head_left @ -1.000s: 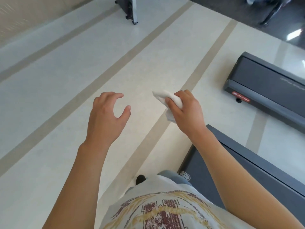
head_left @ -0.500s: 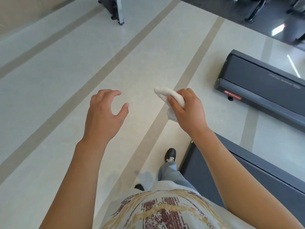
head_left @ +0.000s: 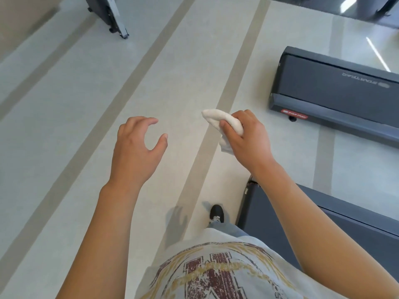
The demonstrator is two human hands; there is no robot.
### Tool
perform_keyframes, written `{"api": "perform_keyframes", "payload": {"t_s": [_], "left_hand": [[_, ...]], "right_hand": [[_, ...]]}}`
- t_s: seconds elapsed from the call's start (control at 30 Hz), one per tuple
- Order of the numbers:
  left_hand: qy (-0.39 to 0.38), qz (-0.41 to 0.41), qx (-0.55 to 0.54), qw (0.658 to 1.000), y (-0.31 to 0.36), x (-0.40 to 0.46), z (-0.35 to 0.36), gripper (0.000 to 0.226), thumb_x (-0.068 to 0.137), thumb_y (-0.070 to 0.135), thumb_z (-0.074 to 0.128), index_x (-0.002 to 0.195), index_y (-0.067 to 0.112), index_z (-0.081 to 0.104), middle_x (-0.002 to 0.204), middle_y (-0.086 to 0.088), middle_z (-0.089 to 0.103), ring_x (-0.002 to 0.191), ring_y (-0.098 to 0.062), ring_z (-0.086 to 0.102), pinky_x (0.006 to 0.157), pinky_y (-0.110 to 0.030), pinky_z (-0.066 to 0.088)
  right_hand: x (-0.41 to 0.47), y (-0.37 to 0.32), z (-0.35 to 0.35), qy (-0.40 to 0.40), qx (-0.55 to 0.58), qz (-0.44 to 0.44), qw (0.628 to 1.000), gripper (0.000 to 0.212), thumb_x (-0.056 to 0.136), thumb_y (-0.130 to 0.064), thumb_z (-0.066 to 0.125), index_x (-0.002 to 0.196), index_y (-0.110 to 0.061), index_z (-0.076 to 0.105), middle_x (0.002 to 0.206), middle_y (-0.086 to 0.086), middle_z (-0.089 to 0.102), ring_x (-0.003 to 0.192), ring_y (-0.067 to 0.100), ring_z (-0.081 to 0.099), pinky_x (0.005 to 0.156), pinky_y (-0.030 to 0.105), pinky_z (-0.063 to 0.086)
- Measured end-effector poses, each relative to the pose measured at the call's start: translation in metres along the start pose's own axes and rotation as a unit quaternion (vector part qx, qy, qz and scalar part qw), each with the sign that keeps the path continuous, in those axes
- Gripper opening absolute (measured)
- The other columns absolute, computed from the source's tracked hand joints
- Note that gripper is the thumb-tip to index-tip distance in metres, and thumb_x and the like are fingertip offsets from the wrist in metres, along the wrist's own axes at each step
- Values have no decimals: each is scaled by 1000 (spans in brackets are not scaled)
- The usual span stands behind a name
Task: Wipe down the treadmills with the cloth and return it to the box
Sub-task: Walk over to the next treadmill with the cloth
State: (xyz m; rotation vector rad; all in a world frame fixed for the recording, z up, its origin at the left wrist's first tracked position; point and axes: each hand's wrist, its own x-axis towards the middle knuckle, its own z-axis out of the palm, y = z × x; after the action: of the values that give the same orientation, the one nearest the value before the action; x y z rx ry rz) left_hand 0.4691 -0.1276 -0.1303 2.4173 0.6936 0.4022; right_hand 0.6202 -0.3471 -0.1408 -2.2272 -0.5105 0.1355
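The pale striped floor [head_left: 90,108] fills most of the view, with one dark treadmill [head_left: 336,100] ahead on the right and the end of a nearer treadmill [head_left: 323,221] beside the person's black shoe [head_left: 216,212]. No box is in sight, so returning the cloth looks undone; whether any wiping is finished cannot be told from here. The right hand [head_left: 248,137] is raised in front of the chest, fingers wrapped round the bunched white cloth [head_left: 220,119]. The left hand [head_left: 136,147] hovers beside it, fingers loosely curved, holding nothing.
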Motion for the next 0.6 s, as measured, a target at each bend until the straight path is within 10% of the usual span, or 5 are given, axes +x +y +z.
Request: {"api": "perform_keyframes", "payload": {"t_s": [0.6], "left_hand": [[-74,113,-10,991,85,245,113,37,98,34,70,133,21,66,135,4,59,132,-21,52,102,-25,37]], "right_hand": [[196,76,-45,77,26,89,993,19,101,-42,60,93,-25,61,94,-7,57,79,9,57,67,32,46]]}}
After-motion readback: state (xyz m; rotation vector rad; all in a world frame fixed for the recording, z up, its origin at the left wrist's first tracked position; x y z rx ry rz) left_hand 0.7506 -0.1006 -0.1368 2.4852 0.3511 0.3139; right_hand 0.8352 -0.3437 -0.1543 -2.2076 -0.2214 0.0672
